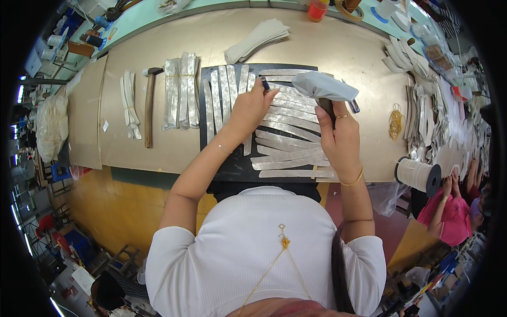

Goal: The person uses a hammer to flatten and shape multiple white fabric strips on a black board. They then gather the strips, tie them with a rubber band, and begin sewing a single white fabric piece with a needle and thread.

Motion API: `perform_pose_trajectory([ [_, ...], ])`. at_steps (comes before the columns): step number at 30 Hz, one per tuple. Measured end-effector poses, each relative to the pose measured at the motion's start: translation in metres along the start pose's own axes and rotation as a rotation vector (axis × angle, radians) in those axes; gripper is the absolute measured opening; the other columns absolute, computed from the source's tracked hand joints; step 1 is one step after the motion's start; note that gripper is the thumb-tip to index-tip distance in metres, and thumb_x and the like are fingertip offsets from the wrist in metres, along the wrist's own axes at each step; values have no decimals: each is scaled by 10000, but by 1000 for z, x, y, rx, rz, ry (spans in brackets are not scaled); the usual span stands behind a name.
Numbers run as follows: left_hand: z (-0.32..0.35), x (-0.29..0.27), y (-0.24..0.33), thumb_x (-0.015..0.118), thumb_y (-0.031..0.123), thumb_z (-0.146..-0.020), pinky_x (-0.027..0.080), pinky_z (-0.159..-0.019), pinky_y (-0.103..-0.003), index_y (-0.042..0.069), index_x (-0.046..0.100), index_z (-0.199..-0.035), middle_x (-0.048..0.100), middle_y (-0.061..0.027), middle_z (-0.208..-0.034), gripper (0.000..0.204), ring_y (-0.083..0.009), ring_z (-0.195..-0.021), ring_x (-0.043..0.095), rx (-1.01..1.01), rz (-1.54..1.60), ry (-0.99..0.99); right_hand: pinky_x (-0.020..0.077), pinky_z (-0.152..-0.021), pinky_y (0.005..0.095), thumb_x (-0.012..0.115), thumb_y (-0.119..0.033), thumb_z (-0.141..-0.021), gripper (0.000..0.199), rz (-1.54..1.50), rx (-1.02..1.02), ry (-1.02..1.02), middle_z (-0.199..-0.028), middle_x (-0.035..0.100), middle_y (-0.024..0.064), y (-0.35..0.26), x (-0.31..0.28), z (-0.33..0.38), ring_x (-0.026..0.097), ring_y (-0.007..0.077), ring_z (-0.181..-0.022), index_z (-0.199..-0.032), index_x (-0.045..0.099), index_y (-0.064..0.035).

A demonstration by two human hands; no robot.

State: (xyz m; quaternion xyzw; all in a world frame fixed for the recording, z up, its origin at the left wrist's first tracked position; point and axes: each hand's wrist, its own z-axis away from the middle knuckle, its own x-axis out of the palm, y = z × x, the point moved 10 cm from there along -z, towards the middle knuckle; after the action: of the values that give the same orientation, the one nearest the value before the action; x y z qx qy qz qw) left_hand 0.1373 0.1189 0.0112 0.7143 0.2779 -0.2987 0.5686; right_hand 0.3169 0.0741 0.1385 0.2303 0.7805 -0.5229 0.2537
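Two bare hands work over one black board on a tan-covered worktable. The left hand pinches one short dark-blue stick between thumb and fingers, above the middle of the board. The right hand is wrapped round the dark handle of one tool with a pale grey-blue covered head, held over the board's upper right; what lies under the cover cannot be told.

On the board, about six mottled silvery strips lie lengthwise at the left, partly hidden by the left hand and forearm. At the right, a dozen or so crosswise strips fan across; they overlap too much for an exact count.

Left of the board are one banded stack of silvery strips, one wooden-handled hammer and one slim bundle of pale strips. Beyond the board's far edge sits one fanned pile of off-white strips. To the right are one tangle of yellow bands and one spool of white cord. One person in a pink top is at the far right.
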Motion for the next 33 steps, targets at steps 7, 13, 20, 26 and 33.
perform_pose_trajectory([
  [7, 13, -6, 1, 691, 221, -940, 485, -583, -291, -13, 648, -932, 671, -126, -702, 238, -206, -611, 645, -96, 230, -142, 512, -564, 375, 630, -147, -961, 219, -29, 58, 3, -852, 673, 191, 15, 2, 7, 657, 356, -654, -1076, 603, 37],
  [13, 16, -2, 7, 701, 205, -931, 482, -580, -296, -11, 670, -957, 667, -129, -703, 220, -176, -611, 633, -106, 220, -146, 515, -568, 380, 624, -151, -966, 227, -42, 38, -9, -841, 671, 206, 12, 6, 7, 665, 367, -664, -1088, 603, 39],
  [20, 15, 1, 8, 711, 210, -922, 484, -578, -308, -7, 675, -978, 675, -151, -724, 227, -191, -597, 628, -98, 204, -157, 518, -582, 381, 621, -152, -966, 232, -18, 87, -38, -886, 672, 211, 19, 8, 9, 670, 370, -699, -1090, 605, 43],
  [26, 18, 2, 12, 722, 207, -903, 487, -581, -333, 5, 674, -958, 666, -156, -719, 215, -250, -594, 629, -5, 157, -116, 520, -593, 378, 624, -133, -960, 218, -37, 61, -55, -898, 673, 206, 9, 7, 6, 674, 363, -710, -1093, 606, 39],
  [33, 24, -8, 36, 687, 227, -908, 521, -648, -405, 20, 655, -938, 667, -136, -790, 213, -327, -725, 655, 180, 83, -65, 523, -617, 351, 650, -47, -907, 401, -216, -156, 17, -1035, 689, 131, -31, -4, 15, 671, 319, -709, -1300, 576, -15],
])
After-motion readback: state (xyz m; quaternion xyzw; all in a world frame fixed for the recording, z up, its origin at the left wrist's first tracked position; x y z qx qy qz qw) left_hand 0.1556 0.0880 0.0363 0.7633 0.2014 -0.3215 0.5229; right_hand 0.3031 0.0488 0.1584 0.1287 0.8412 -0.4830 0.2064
